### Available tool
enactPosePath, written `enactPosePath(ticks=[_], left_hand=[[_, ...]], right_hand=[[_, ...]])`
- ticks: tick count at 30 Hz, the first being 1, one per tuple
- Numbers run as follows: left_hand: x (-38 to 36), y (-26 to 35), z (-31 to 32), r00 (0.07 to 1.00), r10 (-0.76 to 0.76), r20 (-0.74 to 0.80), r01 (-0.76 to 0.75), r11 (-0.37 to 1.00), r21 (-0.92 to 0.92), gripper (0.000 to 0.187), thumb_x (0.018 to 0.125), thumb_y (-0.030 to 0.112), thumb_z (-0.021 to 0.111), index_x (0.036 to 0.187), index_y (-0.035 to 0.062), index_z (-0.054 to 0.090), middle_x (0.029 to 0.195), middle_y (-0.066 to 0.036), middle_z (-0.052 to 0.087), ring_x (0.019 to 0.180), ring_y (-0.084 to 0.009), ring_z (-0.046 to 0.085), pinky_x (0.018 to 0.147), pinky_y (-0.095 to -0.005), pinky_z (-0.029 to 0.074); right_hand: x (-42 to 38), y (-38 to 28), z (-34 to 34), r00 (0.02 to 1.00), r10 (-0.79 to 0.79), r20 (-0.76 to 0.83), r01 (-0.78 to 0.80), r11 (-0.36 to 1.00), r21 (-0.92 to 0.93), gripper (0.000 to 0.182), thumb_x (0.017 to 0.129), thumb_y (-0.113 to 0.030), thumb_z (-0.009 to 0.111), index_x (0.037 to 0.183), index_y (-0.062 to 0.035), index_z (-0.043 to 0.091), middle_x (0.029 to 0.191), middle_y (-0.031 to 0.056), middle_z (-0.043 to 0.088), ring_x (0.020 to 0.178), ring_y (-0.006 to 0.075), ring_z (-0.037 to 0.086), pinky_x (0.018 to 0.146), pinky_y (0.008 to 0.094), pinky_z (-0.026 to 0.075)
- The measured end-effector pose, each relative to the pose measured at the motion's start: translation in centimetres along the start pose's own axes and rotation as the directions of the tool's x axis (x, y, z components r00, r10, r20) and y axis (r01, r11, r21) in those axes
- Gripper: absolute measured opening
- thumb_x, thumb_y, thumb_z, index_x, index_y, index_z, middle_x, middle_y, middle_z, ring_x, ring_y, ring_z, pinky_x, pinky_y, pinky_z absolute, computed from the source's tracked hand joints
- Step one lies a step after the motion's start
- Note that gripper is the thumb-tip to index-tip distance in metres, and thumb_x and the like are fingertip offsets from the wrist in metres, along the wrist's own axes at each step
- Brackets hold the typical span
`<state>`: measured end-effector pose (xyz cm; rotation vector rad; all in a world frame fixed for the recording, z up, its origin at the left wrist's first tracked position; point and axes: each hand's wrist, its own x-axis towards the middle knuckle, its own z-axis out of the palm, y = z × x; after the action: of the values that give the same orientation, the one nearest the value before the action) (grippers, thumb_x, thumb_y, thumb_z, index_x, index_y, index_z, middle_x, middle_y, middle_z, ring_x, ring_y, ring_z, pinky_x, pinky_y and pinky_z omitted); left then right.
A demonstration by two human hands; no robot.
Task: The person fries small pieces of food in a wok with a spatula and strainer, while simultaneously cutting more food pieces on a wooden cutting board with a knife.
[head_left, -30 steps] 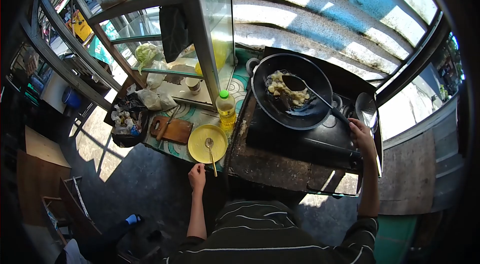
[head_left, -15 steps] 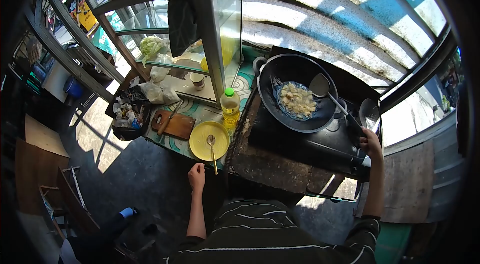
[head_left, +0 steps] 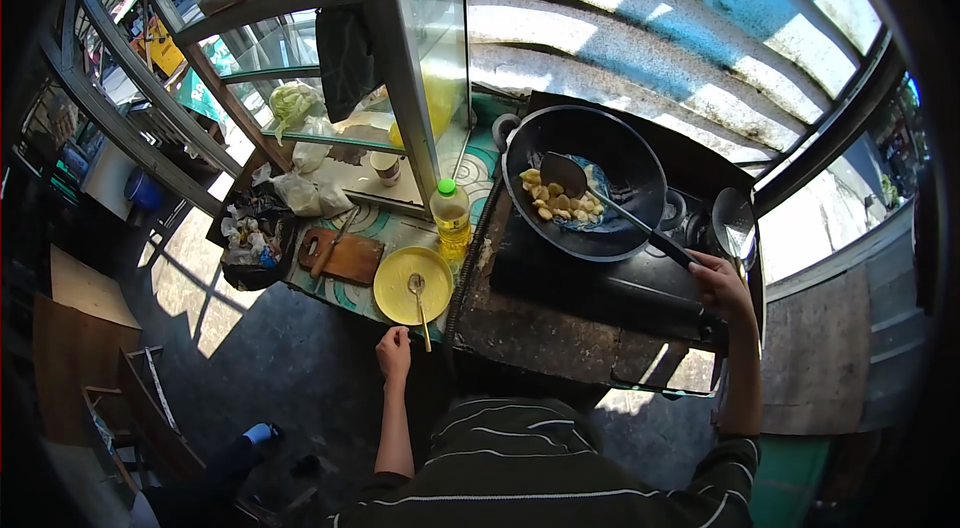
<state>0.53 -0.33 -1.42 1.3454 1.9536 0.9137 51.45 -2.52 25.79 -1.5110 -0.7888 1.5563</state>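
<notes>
My right hand (head_left: pixel 722 283) is closed around the dark handle of a spatula (head_left: pixel 565 173). Its broad blade lies in the black wok (head_left: pixel 640 153), over the food pieces (head_left: pixel 545 198) gathered at the left side of some oil. The wok stands on the stove (head_left: pixel 560 283). My left hand (head_left: pixel 394 352) is curled, fingers together, just below the yellow plate (head_left: pixel 396 300); whether it holds anything small I cannot make out. On that plate rests a spoon (head_left: pixel 418 286), its handle over the rim. An oil bottle (head_left: pixel 452 218) with a green cap stands behind the plate.
Left of the plate lie a cutting board (head_left: pixel 352 258) and a knife. A glass display case (head_left: pixel 430 58) rises behind them, beside plastic bags (head_left: pixel 300 190). A skimmer (head_left: pixel 733 218) is right of the wok. Another person's leg (head_left: pixel 225 463) shows at lower left.
The spatula has moved left across the wok, and the food has shifted to the left side. My right hand has come left and slightly down. My left hand has barely moved.
</notes>
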Motion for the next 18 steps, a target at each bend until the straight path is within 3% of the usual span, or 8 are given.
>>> enactPosePath(ticks=[2,3,4,6,10,12,13,18], left_hand=[[0.1,0.5,0.1,0.998,-0.055,0.042,0.055,0.998,0.003,0.023,0.086,0.021,0.052,0.085,0.0004,0.061,0.068,-0.011,0.062,0.063,-0.0229,0.061,0.058,-0.0321,0.047],[0.2,0.3,0.4,0.998,-0.045,0.048,0.045,0.999,0.011,0.023,0.086,0.022,0.052,0.085,0.0,0.061,0.068,-0.011,0.062,0.063,-0.0232,0.061,0.058,-0.0323,0.046],[0.3,0.1,0.5,0.998,-0.036,0.054,0.035,0.999,0.02,0.024,0.086,0.022,0.052,0.085,-0.0004,0.061,0.068,-0.011,0.062,0.063,-0.0236,0.061,0.058,-0.0324,0.046],[0.3,0.4,0.6,0.998,-0.039,0.057,0.037,0.999,0.025,0.024,0.086,0.022,0.052,0.085,-0.0006,0.06,0.069,-0.011,0.062,0.063,-0.024,0.061,0.057,-0.0327,0.046],[0.2,0.3,0.5,0.998,-0.041,0.052,0.04,0.999,0.018,0.024,0.086,0.022,0.051,0.084,-0.0003,0.061,0.069,-0.011,0.062,0.064,-0.0247,0.061,0.057,-0.0338,0.045],[0.0,0.1,0.7,0.998,-0.036,0.051,0.035,0.999,0.015,0.024,0.086,0.022,0.052,0.084,0.0001,0.061,0.068,-0.011,0.062,0.064,-0.0248,0.061,0.057,-0.0338,0.046],[0.0,0.0,0.7,0.998,-0.033,0.048,0.032,0.999,0.014,0.023,0.086,0.022,0.052,0.084,0.0004,0.061,0.068,-0.011,0.062,0.064,-0.0249,0.062,0.057,-0.0339,0.046],[-0.5,0.1,0.7,0.998,-0.026,0.054,0.025,1.0,0.012,0.022,0.086,0.021,0.052,0.084,0.0008,0.061,0.068,-0.011,0.062,0.065,-0.0249,0.062,0.058,-0.0333,0.046]], right_hand=[[-1.6,-0.7,0.4,0.988,-0.133,-0.081,0.102,0.945,-0.311,0.038,0.085,-0.015,0.057,0.12,-0.0037,0.05,0.053,-0.0107,0.034,0.04,-0.0018,0.028,0.035,0.0165,0.02],[-2.5,-1.4,0.7,0.983,-0.152,-0.101,0.103,0.92,-0.379,0.038,0.083,-0.012,0.059,0.118,-0.0013,0.052,0.058,-0.0081,0.044,0.044,0.0009,0.036,0.041,0.018,0.028],[-3.0,-1.3,0.7,0.983,-0.151,-0.104,0.101,0.92,-0.378,0.038,0.083,-0.012,0.059,0.118,-0.0013,0.052,0.058,-0.0081,0.044,0.044,0.0009,0.036,0.041,0.018,0.028],[-4.2,-0.8,0.8,0.896,-0.433,-0.096,0.26,0.689,-0.677,0.037,0.079,-0.008,0.061,0.115,-0.0005,0.055,0.066,-0.0012,0.057,0.052,0.0055,0.045,0.05,0.0205,0.037],[-7.5,-1.9,2.5,0.882,-0.457,-0.116,0.192,0.574,-0.796,0.038,0.076,-0.005,0.061,0.114,-0.001,0.056,0.079,0.0079,0.064,0.06,0.0095,0.051,0.06,0.023,0.041],[-8.2,-1.9,3.4,0.892,-0.408,-0.196,0.043,0.507,-0.861,0.04,0.075,-0.004,0.061,0.115,-0.0041,0.056,0.085,0.0162,0.064,0.065,0.0127,0.057,0.062,0.025,0.043],[-7.4,-0.5,2.7,0.853,-0.507,-0.122,0.164,0.482,-0.861,0.041,0.073,-0.004,0.061,0.114,-0.0053,0.056,0.089,0.02,0.063,0.07,0.0199,0.062,0.065,0.0281,0.045],[-3.7,1.3,5.1,0.818,-0.553,-0.16,0.101,0.411,-0.906,0.036,0.072,-0.008,0.058,0.108,-0.0075,0.058,0.087,0.0229,0.061,0.079,0.034,0.061,0.073,0.0381,0.045]])
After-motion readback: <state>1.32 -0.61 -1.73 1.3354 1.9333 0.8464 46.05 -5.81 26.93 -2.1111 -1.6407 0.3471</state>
